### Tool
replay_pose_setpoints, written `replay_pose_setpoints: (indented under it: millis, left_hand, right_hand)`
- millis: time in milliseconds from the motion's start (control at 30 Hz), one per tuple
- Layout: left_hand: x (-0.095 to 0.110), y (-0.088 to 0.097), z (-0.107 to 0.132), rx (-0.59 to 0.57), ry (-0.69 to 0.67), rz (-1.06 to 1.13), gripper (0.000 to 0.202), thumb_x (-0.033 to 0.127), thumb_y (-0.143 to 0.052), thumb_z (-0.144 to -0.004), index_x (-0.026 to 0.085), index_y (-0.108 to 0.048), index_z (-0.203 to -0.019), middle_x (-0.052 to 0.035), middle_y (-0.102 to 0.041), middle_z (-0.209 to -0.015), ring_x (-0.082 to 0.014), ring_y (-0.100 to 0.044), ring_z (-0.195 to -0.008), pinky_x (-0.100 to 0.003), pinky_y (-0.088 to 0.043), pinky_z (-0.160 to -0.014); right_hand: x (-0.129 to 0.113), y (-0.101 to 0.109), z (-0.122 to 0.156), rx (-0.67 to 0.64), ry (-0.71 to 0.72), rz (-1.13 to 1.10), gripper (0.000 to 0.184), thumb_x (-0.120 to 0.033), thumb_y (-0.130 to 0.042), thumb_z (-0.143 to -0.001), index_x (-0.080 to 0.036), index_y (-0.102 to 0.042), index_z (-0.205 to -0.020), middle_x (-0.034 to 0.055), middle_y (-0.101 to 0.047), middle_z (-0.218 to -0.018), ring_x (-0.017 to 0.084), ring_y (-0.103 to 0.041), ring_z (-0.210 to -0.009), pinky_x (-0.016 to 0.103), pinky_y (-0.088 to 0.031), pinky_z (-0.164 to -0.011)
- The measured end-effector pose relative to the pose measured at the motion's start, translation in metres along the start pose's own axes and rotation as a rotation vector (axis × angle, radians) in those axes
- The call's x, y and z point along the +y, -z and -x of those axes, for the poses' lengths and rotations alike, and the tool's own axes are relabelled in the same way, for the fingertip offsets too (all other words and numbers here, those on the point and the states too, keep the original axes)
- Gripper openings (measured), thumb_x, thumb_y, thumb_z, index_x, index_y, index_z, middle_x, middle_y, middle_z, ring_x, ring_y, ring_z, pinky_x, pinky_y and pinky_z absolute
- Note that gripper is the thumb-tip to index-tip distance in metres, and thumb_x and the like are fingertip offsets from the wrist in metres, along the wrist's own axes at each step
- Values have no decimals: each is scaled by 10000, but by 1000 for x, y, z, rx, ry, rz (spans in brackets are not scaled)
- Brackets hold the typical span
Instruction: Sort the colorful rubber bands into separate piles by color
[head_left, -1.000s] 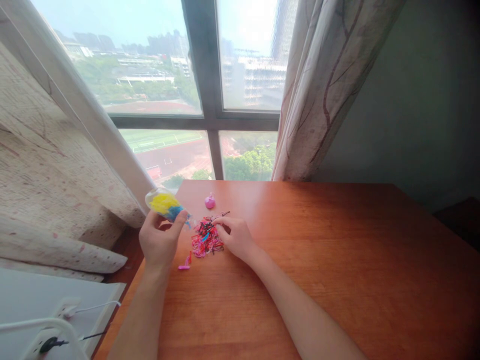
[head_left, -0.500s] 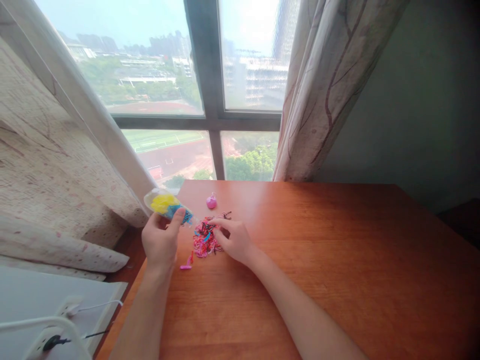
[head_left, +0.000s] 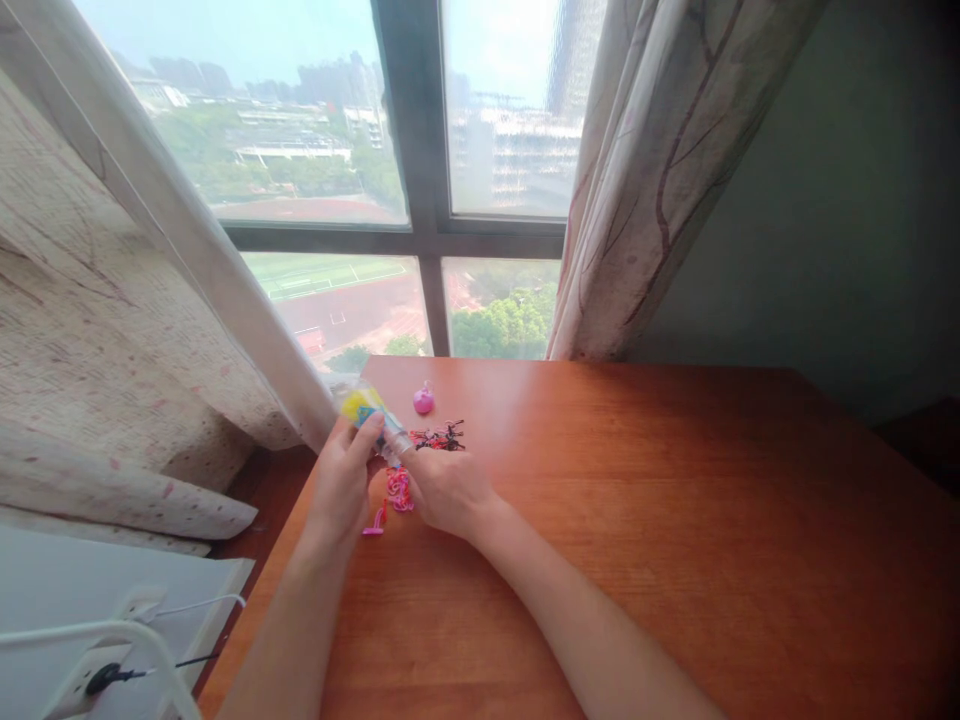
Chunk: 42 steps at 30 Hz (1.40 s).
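My left hand [head_left: 346,480] is closed around a clear plastic container [head_left: 393,432], tilted with its narrow end toward the right. Yellow and blue pieces [head_left: 363,408] show through its wall. At that narrow end is my right hand [head_left: 454,490], its fingers drawn together; whatever they pinch is hidden. Beneath both hands lies a pile of small pink, red and black strips [head_left: 400,492], partly covered by the right hand. A few loose pink and red pieces [head_left: 373,530] rest nearer the table's left edge.
A small round pink object [head_left: 424,399] stands on the wooden table [head_left: 637,520] behind the pile. Window and curtains [head_left: 637,200] border the far side. Left of the table, a white surface carries sockets [head_left: 94,680] with plugged-in cables.
My left hand has brought the container to the right and slightly down, toward the pile. My right hand has come off the pile's top to the container's narrow end.
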<state>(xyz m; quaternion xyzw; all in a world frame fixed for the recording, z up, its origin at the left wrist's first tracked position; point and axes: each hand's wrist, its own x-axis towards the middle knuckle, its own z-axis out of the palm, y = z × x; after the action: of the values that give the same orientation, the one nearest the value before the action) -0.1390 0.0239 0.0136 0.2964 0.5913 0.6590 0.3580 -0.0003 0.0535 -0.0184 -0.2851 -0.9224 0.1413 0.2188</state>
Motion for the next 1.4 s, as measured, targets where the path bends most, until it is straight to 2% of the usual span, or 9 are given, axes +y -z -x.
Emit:
replay_pose_setpoints:
  millis: [133,267,333,467,633,767,867,1067,1400]
  left_hand:
    - [-3,-2,2,-26,-34,-36,458,476,-831,-586,140,-675,-856,-31,-685,-794,-174,-627,-700,-244,-490,-597]
    - [-5,-2,2,23,-102,-49,447,487,-807,-630,164,-671,-908,-27,-698,-857,-162,-634,-727,-237,-472,-612]
    - [-5,0,1,49,-135,-54,414,472,-805,-644,167,-672,-891,-13,-690,-830,-147,-622,-709,-235,-465,-618]
    - [-3,4,-2,113,-193,-61,351,437,-801,-668,168,-669,-850,4,-661,-793,-124,-592,-696,-218,-449,-609]
    - [2,11,-6,196,-234,-79,313,424,-790,-685,182,-664,-839,15,-643,-769,-127,-593,-691,-219,-451,-601]
    - [3,14,-6,190,-325,-157,301,410,-781,-706,185,-674,-875,-8,-682,-826,-159,-636,-763,-247,-497,-657]
    - [1,15,-5,149,-380,-208,319,384,-805,-684,185,-677,-898,-8,-694,-846,-161,-647,-774,-262,-517,-699]
    - [-3,16,-4,94,-378,-267,402,411,-831,-638,176,-694,-933,-19,-706,-827,-181,-658,-731,-297,-540,-688]
    - [0,10,-2,102,-340,-220,373,428,-801,-682,184,-677,-936,-15,-704,-858,-176,-650,-794,-250,-513,-682]
  right_hand:
    - [-4,-4,-1,10,-126,-334,719,-205,-521,-862,-242,-243,-1524,2,-655,-757,174,-571,-602,246,-419,-563]
    - [-10,-6,0,-64,-217,-1132,710,-204,-532,-849,-267,-260,-1502,-101,-465,-555,99,-433,-463,195,-356,-482]
    - [-13,-3,0,-115,-266,-1451,706,-235,-556,-838,-254,-281,-1489,-105,-463,-551,86,-407,-445,188,-338,-458]
    - [-14,4,-1,-123,-326,-1712,716,-283,-629,-796,-237,-352,-1454,-90,-520,-557,80,-425,-456,183,-317,-449]
    - [-8,-3,-2,-84,-367,-1595,625,-295,-653,-743,-173,-489,-1333,-99,-500,-528,78,-407,-442,196,-321,-457]
    - [0,-11,-2,147,-385,-1225,357,-266,-581,-775,-169,-646,-1112,-87,-437,-546,83,-402,-486,203,-319,-490]
    - [10,-10,0,275,-410,-1013,283,-261,-527,-809,-175,-687,-1025,-76,-424,-555,91,-392,-511,207,-312,-504]
    - [25,-2,1,376,-442,-992,260,-296,-508,-807,-159,-680,-944,-59,-470,-581,105,-430,-532,213,-339,-513]
    - [23,-4,3,372,-372,-896,252,-252,-495,-834,-156,-697,-951,-43,-509,-604,101,-442,-532,210,-343,-512]
